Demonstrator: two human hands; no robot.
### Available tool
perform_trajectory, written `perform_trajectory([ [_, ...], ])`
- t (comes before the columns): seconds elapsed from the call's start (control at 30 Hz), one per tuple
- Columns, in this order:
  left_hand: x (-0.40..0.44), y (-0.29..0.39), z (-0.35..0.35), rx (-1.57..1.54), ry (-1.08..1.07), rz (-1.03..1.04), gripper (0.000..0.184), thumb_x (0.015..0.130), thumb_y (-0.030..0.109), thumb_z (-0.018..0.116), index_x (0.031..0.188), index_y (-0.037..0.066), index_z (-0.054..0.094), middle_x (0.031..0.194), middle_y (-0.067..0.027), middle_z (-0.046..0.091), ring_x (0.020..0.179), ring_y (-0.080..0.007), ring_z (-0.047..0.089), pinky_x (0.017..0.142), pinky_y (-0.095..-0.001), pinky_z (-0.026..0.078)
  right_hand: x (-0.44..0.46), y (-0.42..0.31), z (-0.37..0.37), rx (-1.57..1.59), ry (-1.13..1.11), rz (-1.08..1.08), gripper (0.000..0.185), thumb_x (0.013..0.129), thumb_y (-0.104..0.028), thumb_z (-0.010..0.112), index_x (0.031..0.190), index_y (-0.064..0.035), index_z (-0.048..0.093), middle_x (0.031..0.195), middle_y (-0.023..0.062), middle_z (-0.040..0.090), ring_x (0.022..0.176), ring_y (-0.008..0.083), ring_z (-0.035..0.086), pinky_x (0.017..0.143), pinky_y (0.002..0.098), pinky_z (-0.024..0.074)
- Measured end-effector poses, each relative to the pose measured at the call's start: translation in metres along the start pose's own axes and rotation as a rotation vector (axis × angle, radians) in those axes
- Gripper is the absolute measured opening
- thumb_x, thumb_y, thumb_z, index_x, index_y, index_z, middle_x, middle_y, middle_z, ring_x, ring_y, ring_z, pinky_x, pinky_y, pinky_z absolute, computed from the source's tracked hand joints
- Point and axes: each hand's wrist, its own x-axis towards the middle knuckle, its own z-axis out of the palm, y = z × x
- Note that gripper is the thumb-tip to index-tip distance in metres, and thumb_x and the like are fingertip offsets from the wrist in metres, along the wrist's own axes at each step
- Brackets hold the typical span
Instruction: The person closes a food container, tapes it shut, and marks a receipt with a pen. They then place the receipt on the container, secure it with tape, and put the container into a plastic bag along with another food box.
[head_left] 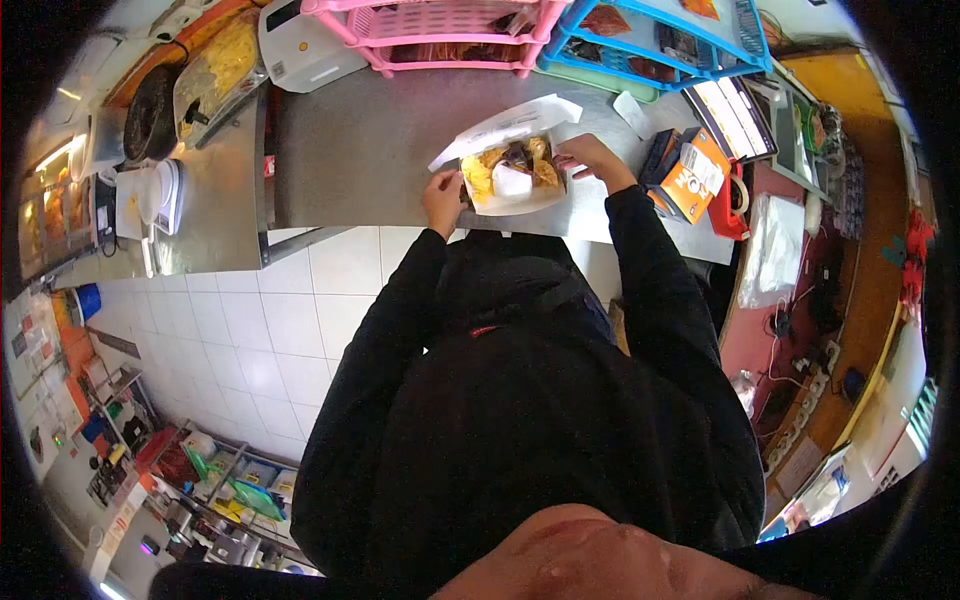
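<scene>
Because the reach to each side is short from the middle, the open box (520, 207) sits near the front edge of the bench (360, 150), directly before the person, presumably so that both hands can get at it. Farthest left are one dark round pan (150, 115), one clear tray (225, 70) of yellow food and, nearer the person, one white scale (172, 197). Next comes one white machine (308, 45), then one pink rack (440, 22) at the far side, probably set back to leave working room.

The left hand (442, 203) has its fingers bent narrowly at the box's left side, perhaps to steady it; whether they pinch the wall, I cannot tell. The single box holds one white mound (512, 180), yellow food (477, 180) at the left, and darker and golden pieces too crowded to count surely. Its one lid (505, 122) leans up on the far side, likely to keep the contents reachable. The right hand (592, 160) is loosely curved by the right edge; its grip is unclear too.

Beyond, one blue rack (660, 72) stands, then one orange box (692, 180) and one red tape dispenser (733, 215).
</scene>
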Motion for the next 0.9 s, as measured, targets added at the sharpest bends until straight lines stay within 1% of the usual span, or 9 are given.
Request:
perform_trajectory([
  [0.13, 0.006, -0.005, -0.007, 0.090, -0.056, 0.055, 0.026, 0.085, 0.021, 0.063, 0.101, 0.001, 0.062, 0.089, -0.0085, 0.062, 0.077, -0.0160, 0.061, 0.053, -0.0319, 0.055, -0.007, 0.018, 0.006, -0.069, 0.082, -0.001, 0.035, 0.079, -0.030, 0.062, 0.107, -0.0082, 0.063, 0.091, 0.0036, 0.066, 0.072, 0.0165, 0.062, 0.062, 0.0411, 0.0504],
  [0.23, 0.010, -0.004, -0.011, 0.100, -0.106, 0.070, 0.027, 0.084, 0.021, 0.064, 0.102, 0.001, 0.062, 0.092, -0.0095, 0.062, 0.080, -0.0170, 0.062, 0.055, -0.0327, 0.057, -0.018, 0.029, 0.013, -0.770, 0.413, -0.377, 0.016, 0.068, -0.015, 0.061, 0.080, -0.0100, 0.070, 0.080, 0.0093, 0.067, 0.074, 0.0238, 0.065, 0.069, 0.0357, 0.0517],
  [0.37, 0.008, 0.002, -0.011, 0.056, -0.132, 0.073, 0.027, 0.084, 0.021, 0.064, 0.102, 0.001, 0.062, 0.092, -0.0101, 0.062, 0.080, -0.0173, 0.062, 0.055, -0.0325, 0.056, -0.021, 0.046, 0.026, -0.293, 0.544, -0.326, 0.020, 0.071, -0.025, 0.058, 0.072, -0.0096, 0.071, 0.077, 0.0107, 0.068, 0.075, 0.0257, 0.066, 0.070, 0.0338, 0.0512],
  [0.4, 0.006, 0.003, -0.011, 0.039, -0.141, 0.076, 0.027, 0.084, 0.021, 0.065, 0.102, 0.000, 0.062, 0.092, -0.0102, 0.062, 0.079, -0.0171, 0.062, 0.055, -0.0324, 0.056, -0.012, 0.054, 0.021, -0.104, 0.458, -0.362, 0.031, 0.080, -0.031, 0.055, 0.085, -0.0036, 0.068, 0.074, 0.0076, 0.067, 0.063, 0.0173, 0.064, 0.056, 0.0327, 0.0503],
  [0.5, 0.000, 0.015, -0.007, 0.095, -0.139, 0.036, 0.027, 0.083, 0.020, 0.065, 0.101, 0.000, 0.062, 0.090, -0.0094, 0.062, 0.079, -0.0170, 0.061, 0.056, -0.0321, 0.056, -0.029, 0.016, 0.020, 0.102, 0.492, -0.120, 0.041, 0.083, -0.041, 0.056, 0.095, -0.0019, 0.062, 0.076, 0.0085, 0.067, 0.062, 0.0154, 0.064, 0.053, 0.0301, 0.0493],
  [0.63, 0.022, -0.006, -0.013, 0.042, -0.228, 0.041, 0.027, 0.083, 0.020, 0.065, 0.102, 0.000, 0.061, 0.088, -0.0074, 0.059, 0.076, -0.0159, 0.060, 0.059, -0.0326, 0.056, 0.001, 0.014, 0.014, -0.053, 0.549, -0.188, 0.048, 0.080, -0.051, 0.060, 0.085, -0.0028, 0.061, 0.060, 0.0055, 0.064, 0.049, 0.0152, 0.062, 0.043, 0.0287, 0.0470],
  [0.73, 0.047, -0.027, -0.027, 0.112, -0.341, 0.049, 0.029, 0.085, 0.024, 0.064, 0.105, 0.003, 0.059, 0.090, -0.0055, 0.058, 0.079, -0.0146, 0.057, 0.065, -0.0348, 0.056, 0.009, 0.019, 0.015, -0.425, 0.679, -0.331, 0.061, 0.081, -0.064, 0.046, 0.076, -0.0061, 0.066, 0.061, 0.0123, 0.064, 0.057, 0.0249, 0.064, 0.059, 0.0385, 0.0517],
  [0.8, 0.045, -0.025, -0.031, 0.131, -0.354, 0.091, 0.030, 0.085, 0.024, 0.063, 0.107, 0.004, 0.057, 0.092, -0.0066, 0.058, 0.085, -0.0188, 0.059, 0.073, -0.0400, 0.054, 0.065, 0.051, 0.018, -0.821, 0.742, -0.528, 0.034, 0.085, -0.041, 0.047, 0.090, -0.0129, 0.066, 0.084, 0.0156, 0.065, 0.083, 0.0333, 0.061, 0.074, 0.0465, 0.0477],
  [0.9, 0.024, 0.007, -0.015, 0.090, -0.392, -0.107, 0.027, 0.087, 0.020, 0.056, 0.108, 0.003, 0.056, 0.107, -0.0116, 0.057, 0.097, -0.0257, 0.058, 0.078, -0.0416, 0.052, 0.051, 0.040, 0.028, -0.838, 0.874, -0.712, 0.030, 0.082, -0.033, 0.053, 0.069, -0.0088, 0.064, 0.073, 0.0151, 0.065, 0.066, 0.0344, 0.062, 0.059, 0.0470, 0.0483],
])
